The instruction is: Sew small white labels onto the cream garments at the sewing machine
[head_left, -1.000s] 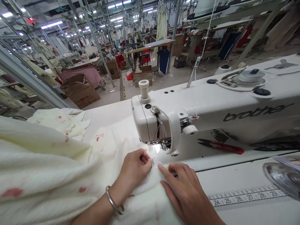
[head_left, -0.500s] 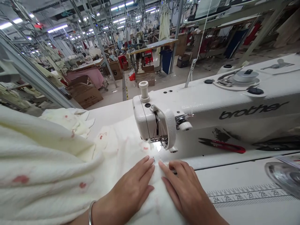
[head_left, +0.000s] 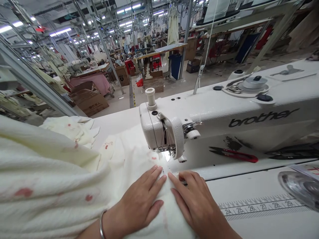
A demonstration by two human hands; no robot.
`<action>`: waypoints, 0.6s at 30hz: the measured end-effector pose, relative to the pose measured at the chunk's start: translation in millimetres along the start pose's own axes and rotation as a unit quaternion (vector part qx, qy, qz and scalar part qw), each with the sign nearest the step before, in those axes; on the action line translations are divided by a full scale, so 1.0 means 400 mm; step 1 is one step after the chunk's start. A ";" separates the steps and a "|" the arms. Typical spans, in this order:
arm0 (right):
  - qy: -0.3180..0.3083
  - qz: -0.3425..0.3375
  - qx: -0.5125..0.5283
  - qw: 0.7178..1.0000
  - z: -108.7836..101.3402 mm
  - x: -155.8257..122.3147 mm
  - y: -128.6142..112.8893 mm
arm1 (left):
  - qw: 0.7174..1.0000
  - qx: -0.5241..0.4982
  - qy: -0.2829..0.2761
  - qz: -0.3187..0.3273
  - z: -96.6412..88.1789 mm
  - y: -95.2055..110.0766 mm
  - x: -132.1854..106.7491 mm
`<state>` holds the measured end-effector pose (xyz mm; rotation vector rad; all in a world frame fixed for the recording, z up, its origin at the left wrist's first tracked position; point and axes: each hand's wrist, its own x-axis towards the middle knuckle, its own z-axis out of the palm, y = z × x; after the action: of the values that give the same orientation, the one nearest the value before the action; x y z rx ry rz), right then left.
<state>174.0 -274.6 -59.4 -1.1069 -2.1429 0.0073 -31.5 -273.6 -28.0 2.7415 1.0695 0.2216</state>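
Left hand (head_left: 139,202) quit pinching and now lies open and flat next to the equally flat, empty right hand (head_left: 196,203), both pressing the cream fabric (head_left: 62,172) down right in front of the sewing machine (head_left: 224,113).

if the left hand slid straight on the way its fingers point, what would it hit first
Most likely the metal presser foot under the white sewing machine head; only flat cream red-spotted fabric lies between it and the left hand. Depth is unclear.

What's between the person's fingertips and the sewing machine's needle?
In the head view, only cream fabric, pressed flat by the left hand and right hand.
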 end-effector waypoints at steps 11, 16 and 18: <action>-0.007 -0.002 -0.004 1.000 -0.005 -0.001 0.004 | 1.000 0.008 0.019 0.005 0.010 -0.001 -0.003; -0.012 -0.001 0.000 1.000 -0.002 -0.001 0.002 | 1.000 0.006 0.018 0.002 0.016 0.000 -0.004; -0.010 -0.001 -0.006 1.000 -0.002 -0.002 -0.003 | 1.000 0.005 0.024 0.001 0.017 0.000 -0.004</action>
<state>174.1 -276.2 -59.0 -1.1168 -2.1638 0.0043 -31.1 -275.5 -34.7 2.7598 1.0813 0.2832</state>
